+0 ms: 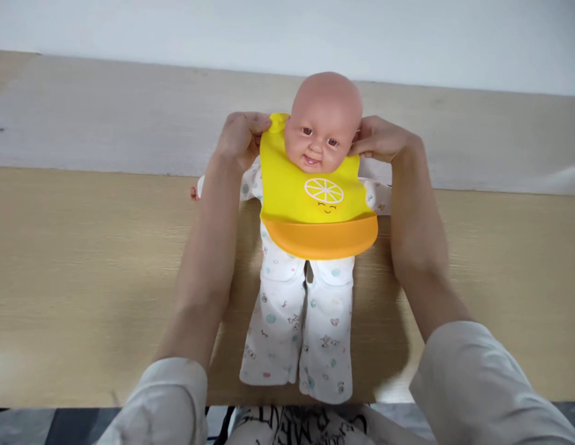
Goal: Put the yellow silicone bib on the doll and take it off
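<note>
A bald baby doll (328, 102) in a white patterned outfit (281, 321) lies face up on the wooden table. Over its chest spreads a yellow silicone bib (287, 185) with a citrus-slice print and an orange catch pocket (319, 240). My left hand (241, 137) pinches the bib's neck strap at the doll's shoulder, left in the view. On the other side of the neck, my right hand (384, 137) is closed at the bib's other strap, close under the doll's ear; its fingertips are partly hidden behind the head.
The light wooden table (106, 266) reaches across the view, with a paler board (130, 117) along its back. Behind it rises a white wall (278, 37). The table's front edge runs just below the doll's feet, near my body.
</note>
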`<state>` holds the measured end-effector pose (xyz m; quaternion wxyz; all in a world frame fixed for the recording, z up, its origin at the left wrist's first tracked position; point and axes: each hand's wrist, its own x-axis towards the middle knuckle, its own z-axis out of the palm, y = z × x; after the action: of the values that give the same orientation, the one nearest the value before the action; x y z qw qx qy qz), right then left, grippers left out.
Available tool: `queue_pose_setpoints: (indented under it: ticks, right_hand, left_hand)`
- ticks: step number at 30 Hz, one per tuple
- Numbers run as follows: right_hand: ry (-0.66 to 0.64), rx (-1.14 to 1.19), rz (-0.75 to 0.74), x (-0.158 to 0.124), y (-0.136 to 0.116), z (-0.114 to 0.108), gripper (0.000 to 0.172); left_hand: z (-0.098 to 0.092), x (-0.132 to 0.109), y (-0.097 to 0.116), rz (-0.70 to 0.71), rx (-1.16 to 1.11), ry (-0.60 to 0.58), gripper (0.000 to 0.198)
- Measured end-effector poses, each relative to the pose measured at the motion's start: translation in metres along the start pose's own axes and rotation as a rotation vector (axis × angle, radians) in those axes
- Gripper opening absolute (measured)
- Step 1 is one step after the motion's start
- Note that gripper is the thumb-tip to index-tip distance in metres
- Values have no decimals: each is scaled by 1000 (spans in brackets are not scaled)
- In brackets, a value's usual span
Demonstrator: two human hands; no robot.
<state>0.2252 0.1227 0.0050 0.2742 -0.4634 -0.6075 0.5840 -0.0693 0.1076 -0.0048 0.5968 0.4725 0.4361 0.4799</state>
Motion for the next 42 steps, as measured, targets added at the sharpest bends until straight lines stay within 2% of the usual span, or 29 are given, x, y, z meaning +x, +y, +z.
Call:
queue_pose_setpoints:
  ticks: [5,9,14,17,21,29,36,42]
  right_hand:
    - [-97,97,-25,-27,2,17,74]
    - [-69,162,-36,-44,4,28,85]
    - [69,109,-11,-47,1,37,74]
    - [120,45,-10,-44,-1,41,71]
    - [104,20,26,-43,-3,44,66]
    - [107,55,67,-49,-11,53,61]
    - [49,51,34,-44,-5,57,56]
    - [107,58,28,-36,11,52,45]
  left_hand:
    - [0,-1,2,-26,-18,-6,27]
    - [4,-3,3,-55,-6,-18,21]
    - [9,-8,7,-40,-36,-97,11]
    - [10,-11,7,-36,-60,-116,15]
    - [13,-11,2,-39,-87,-97,23]
    - [22,-9,-4,-26,-39,-2,15]
    - [8,2,-5,-105,3,-23,18]
    - [-1,5,-11,-148,17,-50,23]
